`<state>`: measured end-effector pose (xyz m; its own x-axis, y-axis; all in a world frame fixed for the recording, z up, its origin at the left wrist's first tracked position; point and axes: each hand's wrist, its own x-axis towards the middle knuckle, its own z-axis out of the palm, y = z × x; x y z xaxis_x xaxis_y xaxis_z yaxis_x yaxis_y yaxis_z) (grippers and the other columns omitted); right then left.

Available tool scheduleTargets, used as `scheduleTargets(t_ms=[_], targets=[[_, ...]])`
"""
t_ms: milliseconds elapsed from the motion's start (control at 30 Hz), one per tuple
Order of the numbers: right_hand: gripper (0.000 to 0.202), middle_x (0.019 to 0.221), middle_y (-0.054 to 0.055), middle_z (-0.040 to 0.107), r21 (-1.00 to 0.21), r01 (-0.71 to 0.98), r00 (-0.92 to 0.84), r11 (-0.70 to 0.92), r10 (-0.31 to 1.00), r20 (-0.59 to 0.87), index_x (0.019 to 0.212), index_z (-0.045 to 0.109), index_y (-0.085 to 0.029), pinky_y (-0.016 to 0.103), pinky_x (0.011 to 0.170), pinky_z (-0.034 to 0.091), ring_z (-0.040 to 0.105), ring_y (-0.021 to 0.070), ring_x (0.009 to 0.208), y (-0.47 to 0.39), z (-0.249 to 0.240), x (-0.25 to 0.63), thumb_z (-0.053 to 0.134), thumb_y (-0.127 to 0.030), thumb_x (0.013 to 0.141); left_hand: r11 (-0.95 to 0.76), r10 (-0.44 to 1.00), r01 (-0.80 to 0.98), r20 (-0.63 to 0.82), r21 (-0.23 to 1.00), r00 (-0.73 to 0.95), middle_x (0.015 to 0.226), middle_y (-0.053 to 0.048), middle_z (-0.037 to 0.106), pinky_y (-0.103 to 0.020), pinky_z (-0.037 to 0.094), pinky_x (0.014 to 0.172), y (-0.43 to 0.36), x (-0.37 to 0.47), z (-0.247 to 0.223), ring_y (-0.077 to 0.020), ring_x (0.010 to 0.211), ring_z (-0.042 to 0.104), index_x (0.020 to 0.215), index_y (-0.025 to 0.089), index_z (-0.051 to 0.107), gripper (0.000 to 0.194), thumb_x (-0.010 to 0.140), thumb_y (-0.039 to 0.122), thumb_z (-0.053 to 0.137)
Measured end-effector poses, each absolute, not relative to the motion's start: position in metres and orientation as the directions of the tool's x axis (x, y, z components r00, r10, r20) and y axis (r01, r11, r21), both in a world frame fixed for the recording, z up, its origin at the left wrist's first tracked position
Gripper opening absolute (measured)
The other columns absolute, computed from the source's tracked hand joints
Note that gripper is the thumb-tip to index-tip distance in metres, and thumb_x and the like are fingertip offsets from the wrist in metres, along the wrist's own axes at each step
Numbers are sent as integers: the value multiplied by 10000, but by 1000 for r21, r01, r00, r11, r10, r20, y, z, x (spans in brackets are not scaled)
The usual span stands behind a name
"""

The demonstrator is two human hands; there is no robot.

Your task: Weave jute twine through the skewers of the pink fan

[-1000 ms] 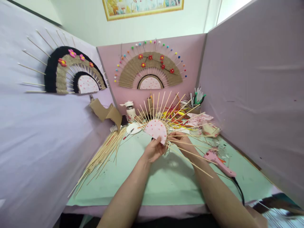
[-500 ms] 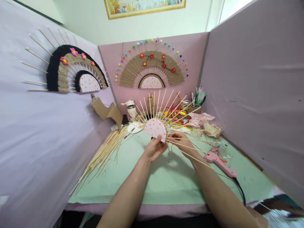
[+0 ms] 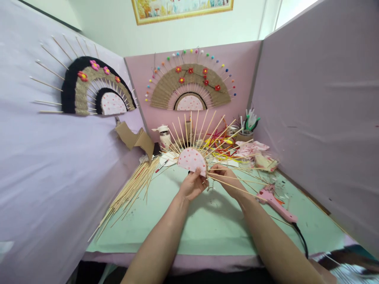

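Half-round fan (image 3: 192, 157), its pink, dotted middle ringed with thin wooden sticks, is held above a green table (image 3: 204, 232), ahead of the worker and roughly midway between two side panels. The left hand (image 3: 194, 186) is closed on the lower right corner of the middle piece, thumb on the front face, other fingers curled beneath and behind. The right hand (image 3: 223, 176) has its fingers bent in at the fan's right edge, among the sticks; whether the fingertips pinch a stick or a strand cannot be told. A loose strand (image 3: 211, 186) hangs just below that edge.

Sticks fan out upward and to both sides, the lowest on the right crossing over the right hand and forearm, their tips reaching near a pink glue gun (image 3: 278, 207). The gun's black cord (image 3: 301, 236) runs to the table's front edge. Open room lies between the forearms, back to that edge, and between the left forearm and a bundle of loose sticks (image 3: 128, 193) slanting along the table's left edge. Space is tighter behind the fan, where a pen (image 3: 162, 165), a white bottle (image 3: 165, 139), colored strips (image 3: 216, 140) and a crumpled pink cloth (image 3: 251, 148) crowd toward the back panel (image 3: 137, 81).
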<state>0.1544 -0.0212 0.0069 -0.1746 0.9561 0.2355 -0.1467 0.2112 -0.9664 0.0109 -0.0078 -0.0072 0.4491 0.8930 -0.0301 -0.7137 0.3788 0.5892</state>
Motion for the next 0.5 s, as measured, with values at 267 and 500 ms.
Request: scheduleTargets(t_ms=[267,500], targets=[[220,838,26,614,-960,-81,-261,268,924,280,802,623,-179,291,788,415,550,161,830,-28,6,149,552,-387,781,244,934,-772,70,587,349,720,-1,603,-219,386,603,-3,11,-6,-90,642,519,813,158,581,245,669,308,711],[244,658,-1,567,-951,-63,-270,301,913,307,697,609,-182,249,644,405,504,123,640,-28,4,141,529,-390,797,209,919,-726,122,656,375,629,-11,555,-259,366,530,-5,12,-5,-113,532,483,762,145,552,316,684,429,665]])
